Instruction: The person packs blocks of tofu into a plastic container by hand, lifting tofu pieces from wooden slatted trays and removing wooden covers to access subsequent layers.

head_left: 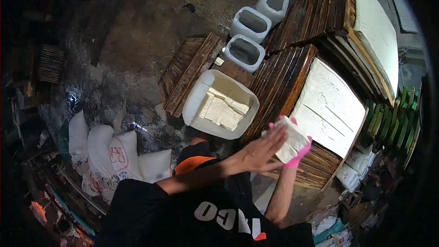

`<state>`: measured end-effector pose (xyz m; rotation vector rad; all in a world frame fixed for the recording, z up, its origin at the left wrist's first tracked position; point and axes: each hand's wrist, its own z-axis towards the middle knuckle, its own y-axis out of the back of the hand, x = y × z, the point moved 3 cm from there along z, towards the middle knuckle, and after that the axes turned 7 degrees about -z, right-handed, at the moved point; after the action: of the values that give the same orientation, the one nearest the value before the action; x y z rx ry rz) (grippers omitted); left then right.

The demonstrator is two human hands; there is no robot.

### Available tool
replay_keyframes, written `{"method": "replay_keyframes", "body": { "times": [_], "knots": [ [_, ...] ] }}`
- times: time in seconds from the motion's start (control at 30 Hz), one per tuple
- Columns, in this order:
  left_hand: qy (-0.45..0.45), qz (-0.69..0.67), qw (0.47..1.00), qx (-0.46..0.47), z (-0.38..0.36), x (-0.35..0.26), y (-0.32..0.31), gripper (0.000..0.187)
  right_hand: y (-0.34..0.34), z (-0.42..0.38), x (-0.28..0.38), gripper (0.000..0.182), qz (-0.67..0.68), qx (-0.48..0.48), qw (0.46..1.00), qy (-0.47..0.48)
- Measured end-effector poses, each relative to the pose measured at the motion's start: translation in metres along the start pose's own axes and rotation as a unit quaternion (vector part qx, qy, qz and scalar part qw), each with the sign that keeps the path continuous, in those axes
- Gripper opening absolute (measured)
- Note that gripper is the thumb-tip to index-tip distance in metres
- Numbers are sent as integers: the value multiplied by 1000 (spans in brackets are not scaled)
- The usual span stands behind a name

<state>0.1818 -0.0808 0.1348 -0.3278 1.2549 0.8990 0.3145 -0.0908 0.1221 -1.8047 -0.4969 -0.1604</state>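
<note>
My right hand (pixel 299 152), in a pink glove, grips a white slab of tofu (pixel 292 142) from behind, its fingertips showing past the slab's edges. Flat against the slab's left side, my bare left hand (pixel 267 148) has its fingers stretched out. The tofu is held tilted, close to the near corner of a large white sheet of tofu (pixel 330 105) with several cut lines. This sheet lies on top of a stack of wooden trays (pixel 281 82). Left of my hands, a white plastic tub (pixel 192 103) contains several tofu blocks (pixel 224 112).
Three cut-open plastic containers (pixel 250 25) stand in a row beyond the tub. Behind the near stack rises another tray stack (pixel 315 11) topped with a white sheet (pixel 377 32). Several white sacks (pixel 123 153) lean together at lower left. The dark floor (pixel 132 32) looks wet.
</note>
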Motion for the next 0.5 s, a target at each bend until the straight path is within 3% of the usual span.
{"method": "replay_keyframes", "body": {
  "times": [0.07,0.1,0.13,0.17,0.2,0.27,0.3,0.33,0.37,0.4,0.47,0.5],
  "knots": [
    [128,62,989,-49,-14,24,13,98,-6,30,-8,95,-76,-55,996,-11],
    [155,150,967,-135,-17,23,21,93,-11,47,-15,93,-149,-39,987,-43],
    [262,103,935,-216,-24,36,17,82,-17,63,-23,91,-220,-22,972,-75],
    [315,-40,886,-339,-27,54,14,79,-25,80,-36,82,-285,1,952,-109],
    [357,-182,799,-448,-32,73,9,77,16,85,-57,70,-250,-6,953,-169],
    [458,-263,620,-580,-47,111,8,79,51,110,-105,47,-532,-144,821,-150],
    [472,-325,557,-601,-87,169,-20,78,20,131,-123,40,-519,-63,825,-212],
    [469,-406,516,-590,-99,176,-17,77,52,148,-147,36,-405,-87,842,-346],
    [468,-480,466,-577,-109,182,-13,76,84,163,-165,29,-394,-104,828,-386],
    [448,-570,440,-529,-93,143,24,74,115,177,-180,29,-395,-109,825,-389],
    [465,-576,450,-499,-118,140,31,68,176,192,-210,40,-378,-156,729,-550],
    [451,-575,500,-464,-115,112,51,64,202,198,-223,44,-367,-172,690,-600]
  ]
}}
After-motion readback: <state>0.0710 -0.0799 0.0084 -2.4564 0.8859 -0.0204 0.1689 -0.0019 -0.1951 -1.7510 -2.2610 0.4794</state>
